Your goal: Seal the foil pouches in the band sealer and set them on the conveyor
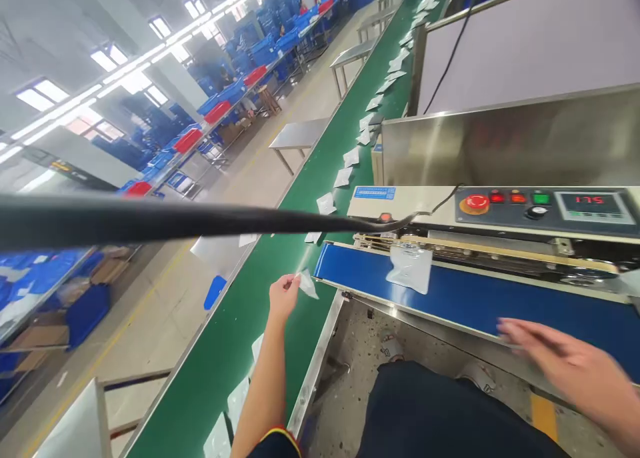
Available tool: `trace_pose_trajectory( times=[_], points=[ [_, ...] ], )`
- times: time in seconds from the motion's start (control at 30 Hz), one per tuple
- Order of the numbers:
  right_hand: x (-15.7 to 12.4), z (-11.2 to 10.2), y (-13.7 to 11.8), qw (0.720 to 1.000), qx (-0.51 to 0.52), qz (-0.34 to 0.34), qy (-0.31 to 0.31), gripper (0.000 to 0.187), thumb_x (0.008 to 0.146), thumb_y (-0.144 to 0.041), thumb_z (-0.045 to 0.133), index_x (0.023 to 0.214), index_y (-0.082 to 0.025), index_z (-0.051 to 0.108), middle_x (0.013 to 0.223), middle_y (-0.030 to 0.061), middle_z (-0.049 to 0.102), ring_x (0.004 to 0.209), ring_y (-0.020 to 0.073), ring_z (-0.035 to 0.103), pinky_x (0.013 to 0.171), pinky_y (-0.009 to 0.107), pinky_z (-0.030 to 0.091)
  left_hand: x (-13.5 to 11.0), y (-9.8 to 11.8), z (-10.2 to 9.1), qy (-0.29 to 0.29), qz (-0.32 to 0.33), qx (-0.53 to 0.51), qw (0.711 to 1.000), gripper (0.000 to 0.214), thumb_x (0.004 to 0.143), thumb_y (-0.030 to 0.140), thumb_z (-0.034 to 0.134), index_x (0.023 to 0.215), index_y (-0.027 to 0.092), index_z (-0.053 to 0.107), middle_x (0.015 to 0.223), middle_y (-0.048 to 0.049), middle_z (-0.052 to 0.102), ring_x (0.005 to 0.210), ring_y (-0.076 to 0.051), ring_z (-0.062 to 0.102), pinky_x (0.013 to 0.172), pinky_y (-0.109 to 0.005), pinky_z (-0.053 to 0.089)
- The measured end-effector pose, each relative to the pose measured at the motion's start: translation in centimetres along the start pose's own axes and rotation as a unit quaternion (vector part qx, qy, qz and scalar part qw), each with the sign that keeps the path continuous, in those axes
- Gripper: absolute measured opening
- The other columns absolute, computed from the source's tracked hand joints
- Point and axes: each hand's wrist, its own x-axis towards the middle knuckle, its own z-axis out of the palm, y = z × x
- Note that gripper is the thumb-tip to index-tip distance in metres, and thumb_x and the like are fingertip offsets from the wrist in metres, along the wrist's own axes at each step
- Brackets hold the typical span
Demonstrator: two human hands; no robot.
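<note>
My left hand (284,298) is closed over the green conveyor belt (260,311), pinching a small white pouch (307,285) by one edge. That pouch hangs close to the near end of a narrow blue belt (350,265). Another white pouch (410,269) lies on the blue belt, its top edge at the sealing machine's (415,201) slot. My right hand (565,358) is at the front edge of the blue belt, fingers stretched out and slightly blurred, with nothing visible in them.
More white pouches (351,157) lie along the green belt, ahead and under my left forearm. A control panel (545,208) with a red button and lit display faces me. A dark, blurred cable (200,221) crosses the view. Steel tables (300,135) stand beyond the belt.
</note>
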Motion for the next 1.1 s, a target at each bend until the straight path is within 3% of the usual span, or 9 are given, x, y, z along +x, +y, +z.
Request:
trace_pose_trajectory(
  times=[0.07,0.2,0.27,0.33,0.47,0.63,0.8,0.93,1.1],
  points=[
    [0.2,2.4,-4.7,0.995,0.028,-0.048,-0.087,0.052,0.094,-0.076,0.065,0.105,-0.033,0.092,0.113,0.0131,0.085,0.098,0.0385,0.083,0.083,0.049,0.07,-0.9,5.6,0.8,-0.091,0.084,-0.063,0.99,0.036,0.097,0.053,0.073,0.09,0.019,0.083,0.087,-0.0079,0.083,0.081,-0.024,0.074,0.081,-0.036,0.06],
    [2.1,4.6,-11.9,0.964,0.074,-0.217,-0.137,0.058,0.106,-0.066,0.061,0.147,-0.028,0.076,0.151,0.012,0.072,0.136,0.0344,0.071,0.116,0.05,0.059,-3.4,17.3,5.7,-0.277,0.242,-0.083,0.926,0.03,0.099,0.048,0.076,0.09,0.021,0.084,0.098,-0.0083,0.083,0.093,-0.023,0.074,0.091,-0.034,0.059],
    [3.2,3.6,-12.7,0.953,0.081,-0.26,-0.137,0.051,0.107,-0.064,0.062,0.137,-0.027,0.079,0.145,0.0117,0.075,0.133,0.0321,0.071,0.117,0.047,0.058,-5.0,21.5,9.9,-0.322,0.268,-0.124,0.899,0.033,0.099,0.051,0.077,0.093,0.02,0.085,0.097,-0.0087,0.082,0.091,-0.022,0.073,0.089,-0.033,0.06],
    [3.8,1.7,-11.5,0.961,0.09,-0.238,-0.108,0.046,0.107,-0.066,0.063,0.112,-0.026,0.083,0.122,0.0099,0.081,0.114,0.0299,0.075,0.106,0.041,0.061,-7.2,24.0,15.0,-0.312,0.223,-0.198,0.902,0.044,0.098,0.06,0.076,0.1,0.017,0.085,0.093,-0.0093,0.081,0.084,-0.021,0.07,0.082,-0.033,0.06],
    [3.5,-2.6,-6.0,0.989,0.103,-0.1,0.029,0.055,0.097,-0.076,0.068,0.096,-0.022,0.081,0.097,0.0082,0.082,0.084,0.0268,0.073,0.08,0.035,0.06,-13.7,25.7,24.4,-0.298,0.087,-0.335,0.89,0.069,0.094,0.074,0.076,0.127,0.014,0.084,0.103,-0.0143,0.084,0.086,-0.024,0.075,0.08,-0.036,0.065],
    [1.5,-6.7,-0.3,0.983,0.136,0.032,0.119,0.062,0.081,-0.083,0.077,0.088,-0.021,0.082,0.088,0.009,0.08,0.074,0.0257,0.071,0.069,0.032,0.059,-20.6,27.2,30.8,-0.329,0.153,-0.303,0.881,0.052,0.107,0.061,0.063,0.122,0.018,0.089,0.115,-0.0131,0.087,0.104,-0.03,0.077,0.1,-0.041,0.064],
    [0.7,-10.4,2.7,0.978,0.163,0.021,0.126,0.071,0.084,-0.09,0.069,0.088,-0.02,0.082,0.088,0.0106,0.079,0.077,0.0276,0.072,0.071,0.033,0.062,-21.5,30.0,35.4,-0.332,0.146,-0.218,0.906,0.051,0.111,0.054,0.056,0.139,0.021,0.082,0.109,-0.0102,0.087,0.092,-0.027,0.078,0.091,-0.037,0.064],
    [1.6,-12.6,4.3,0.981,0.102,0.073,0.151,0.073,0.085,-0.092,0.068,0.092,-0.021,0.085,0.074,0.0097,0.075,0.07,0.0286,0.07,0.062,0.033,0.058,-21.0,32.6,38.4,-0.334,0.221,-0.201,0.894,0.043,0.112,0.047,0.053,0.114,0.024,0.09,0.114,-0.0118,0.087,0.105,-0.029,0.078,0.103,-0.039,0.06],
    [3.1,-14.6,5.7,0.977,0.159,0.102,0.103,0.068,0.076,-0.086,0.078,0.088,-0.02,0.086,0.066,0.008,0.07,0.065,0.0272,0.067,0.056,0.032,0.054,-20.7,33.1,41.2,-0.337,0.168,-0.211,0.902,0.036,0.106,0.045,0.062,0.109,0.023,0.09,0.104,-0.0095,0.086,0.093,-0.027,0.076,0.09,-0.036,0.059]
  ],
)
